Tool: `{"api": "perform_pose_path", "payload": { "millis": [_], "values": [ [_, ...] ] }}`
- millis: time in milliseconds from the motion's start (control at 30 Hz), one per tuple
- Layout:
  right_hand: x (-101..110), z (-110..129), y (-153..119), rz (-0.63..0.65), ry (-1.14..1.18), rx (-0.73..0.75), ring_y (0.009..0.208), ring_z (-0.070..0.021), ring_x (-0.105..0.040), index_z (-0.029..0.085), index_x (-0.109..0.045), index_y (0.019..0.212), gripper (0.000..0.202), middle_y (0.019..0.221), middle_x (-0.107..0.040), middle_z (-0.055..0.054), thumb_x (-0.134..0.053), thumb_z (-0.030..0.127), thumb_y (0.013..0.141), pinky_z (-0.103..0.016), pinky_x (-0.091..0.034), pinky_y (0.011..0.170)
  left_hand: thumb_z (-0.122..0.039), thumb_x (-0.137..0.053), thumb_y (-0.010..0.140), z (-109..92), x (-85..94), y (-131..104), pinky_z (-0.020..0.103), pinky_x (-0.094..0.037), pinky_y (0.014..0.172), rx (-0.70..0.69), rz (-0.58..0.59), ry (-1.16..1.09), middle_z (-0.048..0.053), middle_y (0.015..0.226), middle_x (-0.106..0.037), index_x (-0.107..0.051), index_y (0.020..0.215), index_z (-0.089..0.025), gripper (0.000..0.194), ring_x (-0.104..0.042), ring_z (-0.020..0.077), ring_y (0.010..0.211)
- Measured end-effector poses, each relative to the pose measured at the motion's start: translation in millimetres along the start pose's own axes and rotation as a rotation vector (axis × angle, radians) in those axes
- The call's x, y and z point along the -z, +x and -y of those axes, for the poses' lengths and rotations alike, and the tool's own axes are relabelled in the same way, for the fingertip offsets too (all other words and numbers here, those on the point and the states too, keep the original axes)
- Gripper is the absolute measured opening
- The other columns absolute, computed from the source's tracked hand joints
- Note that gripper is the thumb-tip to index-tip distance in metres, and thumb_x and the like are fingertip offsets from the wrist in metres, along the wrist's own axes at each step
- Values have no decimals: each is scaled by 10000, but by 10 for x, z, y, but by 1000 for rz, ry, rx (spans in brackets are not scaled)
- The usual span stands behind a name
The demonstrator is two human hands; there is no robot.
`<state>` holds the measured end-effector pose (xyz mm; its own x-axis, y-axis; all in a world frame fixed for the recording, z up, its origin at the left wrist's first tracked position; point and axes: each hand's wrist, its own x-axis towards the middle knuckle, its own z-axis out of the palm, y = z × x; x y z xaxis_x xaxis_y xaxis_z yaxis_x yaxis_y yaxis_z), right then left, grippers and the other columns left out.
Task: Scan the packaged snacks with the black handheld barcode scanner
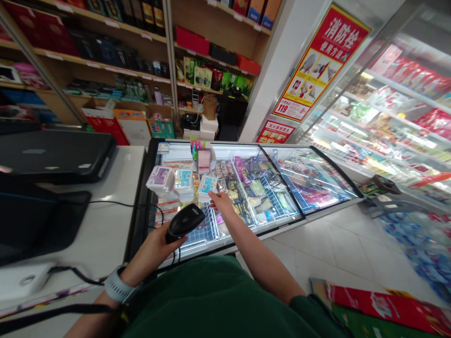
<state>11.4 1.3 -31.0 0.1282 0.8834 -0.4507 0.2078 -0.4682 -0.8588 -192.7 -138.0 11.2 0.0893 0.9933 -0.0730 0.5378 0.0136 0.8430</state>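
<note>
My left hand (155, 244) is wrapped around the grip of a black barcode scanner (185, 220), fingers closed firmly on it, with its head tilted toward the freezer (317, 209) in front of me and its cable (120, 204) trailing back across the white surface (116, 188) on my left. On that wrist I wear a pale watch band (118, 286). My right hand (221, 201) is stretched out over the freezer's glass lid, fingers loosely apart, the fingertips touching the near edge of a small light-blue packet (207, 184) that lies on the glass; I cannot tell whether I have any real hold on it. Just to the left of that packet sit two short stacks of similar packets, one blue-faced (183, 180) and one purple-faced (160, 178), side by side on the lid near the surface. Under the glass, wire baskets hold assorted frozen goods. On the surface to my left stands a dark till screen (52, 157). Behind the freezer are wooden shelves (141, 33) of boxed goods and a red poster (319, 63) on the pillar.
</note>
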Motion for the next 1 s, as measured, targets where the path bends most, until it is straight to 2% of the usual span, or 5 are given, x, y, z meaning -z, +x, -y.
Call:
{"api": "perform_pose_path", "payload": {
  "millis": [100,300,433,733,1000],
  "values": [
    [-13,-5,22,-7,52,4,499,-102,-605,154,-563,761,320,637,-640,-4,-716,433,729,-186,-434,459,-501,-636,750,28,40,18,313,-522,809,-29,123,-93,66,937,-724,-638,1007,-167,421,-665,256,909],
    [43,-4,-4,-30,195,11,515,-104,-615,153,-570,732,191,623,-638,-1,-646,321,780,-203,-463,507,-487,-617,759,-40,-17,96,323,-527,783,-13,139,-108,61,898,-721,-638,1063,-164,444,-655,258,891],
    [234,-14,-91,-71,248,56,561,-101,-626,153,-608,803,165,644,-640,8,-622,316,778,-203,-477,563,-462,-602,767,-97,-64,138,309,-520,789,-52,127,-39,54,940,-730,-647,1055,-176,409,-665,250,879],
    [835,-132,-268,-260,275,282,626,-133,-621,151,-643,863,345,744,-670,-13,-695,432,671,-267,-503,660,-500,-615,753,-154,-162,194,280,-503,730,-49,29,118,55,949,-742,-620,1107,-176,480,-685,271,880],
    [1002,-232,-332,-389,182,318,717,-160,-611,132,-681,881,351,765,-683,-33,-682,424,686,-274,-485,707,-493,-587,779,-187,-314,204,292,-493,744,-78,132,64,64,973,-731,-612,1069,-178,428,-671,275,919]
  ]
}}
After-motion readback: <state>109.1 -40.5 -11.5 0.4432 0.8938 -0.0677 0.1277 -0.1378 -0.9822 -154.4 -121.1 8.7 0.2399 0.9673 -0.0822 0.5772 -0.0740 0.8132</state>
